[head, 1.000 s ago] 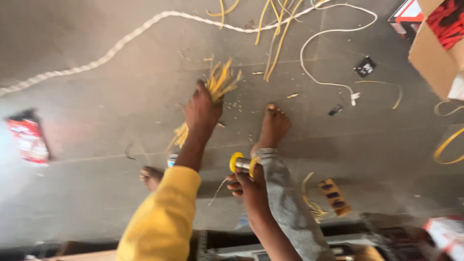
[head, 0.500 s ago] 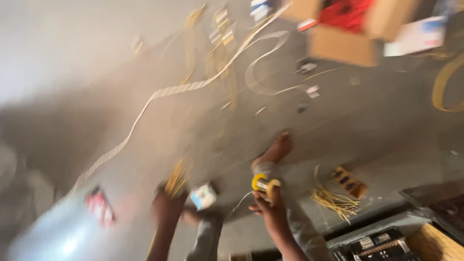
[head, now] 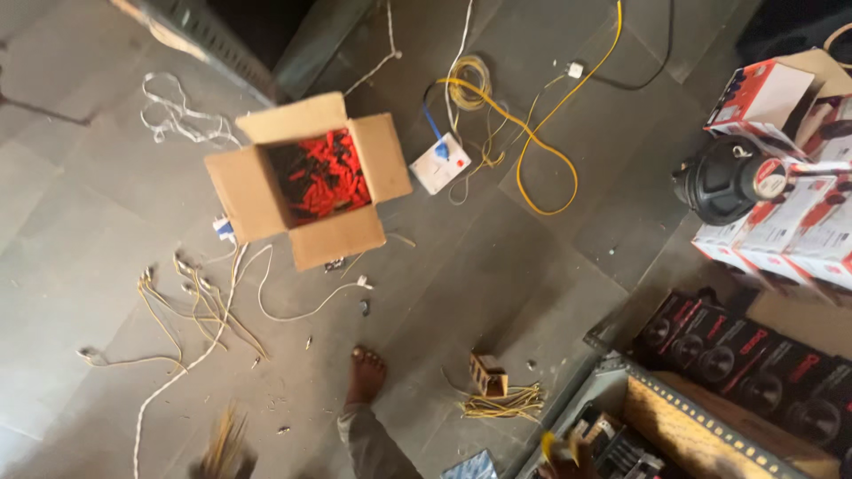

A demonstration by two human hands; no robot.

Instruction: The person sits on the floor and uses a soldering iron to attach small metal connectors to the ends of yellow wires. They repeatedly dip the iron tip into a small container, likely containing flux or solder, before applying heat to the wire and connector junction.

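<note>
Gripping wire bundle (head: 226,443), strands upright, left hand (head: 222,463)

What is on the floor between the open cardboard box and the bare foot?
In the head view, a thin white cable loops between the cardboard box and the bare foot.

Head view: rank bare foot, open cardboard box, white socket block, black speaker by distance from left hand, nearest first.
From the left hand, blurred at bottom left:
1. Bare foot, just to its right.
2. Cardboard box, farther up the floor.
3. White socket block, right of the box.
4. Black speaker, far right.
</note>
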